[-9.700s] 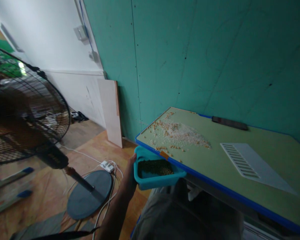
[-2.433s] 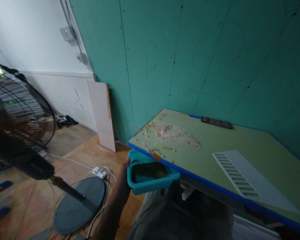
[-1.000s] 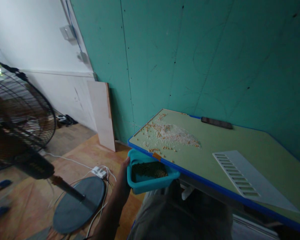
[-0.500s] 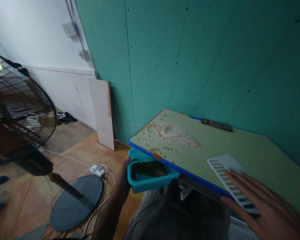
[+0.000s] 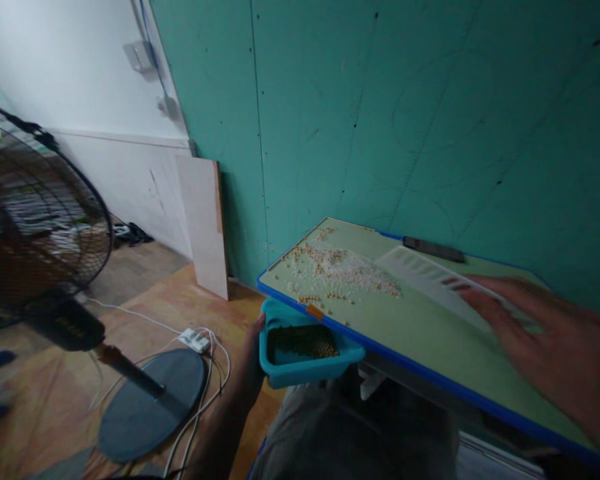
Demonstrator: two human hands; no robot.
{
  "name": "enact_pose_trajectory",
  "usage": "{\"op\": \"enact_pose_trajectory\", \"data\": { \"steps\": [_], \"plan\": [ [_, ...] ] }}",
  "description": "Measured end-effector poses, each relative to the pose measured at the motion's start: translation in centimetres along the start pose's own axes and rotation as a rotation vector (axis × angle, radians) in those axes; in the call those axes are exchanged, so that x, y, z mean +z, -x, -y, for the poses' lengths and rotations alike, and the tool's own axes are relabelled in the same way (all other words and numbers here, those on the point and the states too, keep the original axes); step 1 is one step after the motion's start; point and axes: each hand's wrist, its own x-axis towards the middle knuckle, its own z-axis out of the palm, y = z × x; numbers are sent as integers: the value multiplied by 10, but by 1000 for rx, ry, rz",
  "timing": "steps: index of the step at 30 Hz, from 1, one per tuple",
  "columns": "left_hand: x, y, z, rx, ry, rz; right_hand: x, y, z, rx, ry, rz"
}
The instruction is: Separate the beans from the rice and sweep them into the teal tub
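At the near left edge of the worktop (image 5: 430,327), the left hand (image 5: 254,363) grips the side of a blue tub (image 5: 307,353), thumb over the rim, holding it just below the edge. The tub holds dark beans with a few yellow ones on top. It sits where it did a second ago, shifted only slightly.

The change is on the right. Half a second back the right hand (image 5: 545,347) lay on the white slotted board (image 5: 430,277) at the near right of the worktop; now the board has been carried up and leftward, and its slotted end lies just beside the heap of white grains and yellow kernels (image 5: 340,270). The hand rests over the board's right end with fingers spread; motion blur hides whether they clasp it or merely press it down.

Judgement: the board is being brought to bear on the heap, with the tub placed under the edge.

Elsewhere: a dark flat bar (image 5: 434,249) lies by the green wall; a standing fan (image 5: 40,240) and a white power strip (image 5: 194,339) occupy the floor.
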Motion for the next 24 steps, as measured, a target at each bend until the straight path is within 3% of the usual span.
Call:
{"op": "enact_pose_trajectory", "data": {
  "steps": [1, 4, 8, 12, 18, 24],
  "plan": [
    [1, 1, 0, -1, 3, 5, 9, -20, 12, -9, -78, -27],
    [2, 4, 0, -2, 1, -8, 47, -72, 37, -44, -334, 61],
    [-1, 4, 2, 14, -13, -21, 98, -108, 44, 16, -647, 215],
    [-5, 2, 4, 14, -3, -18, 126, -110, 34, 173, -853, 197],
    [-6, -1, 8, -38, 6, 37, 143, -101, 12, 362, -1015, 142],
    [-8, 1, 13, 10, -29, 56, 139, -100, 23, 286, -936, 94]
  ]
}}
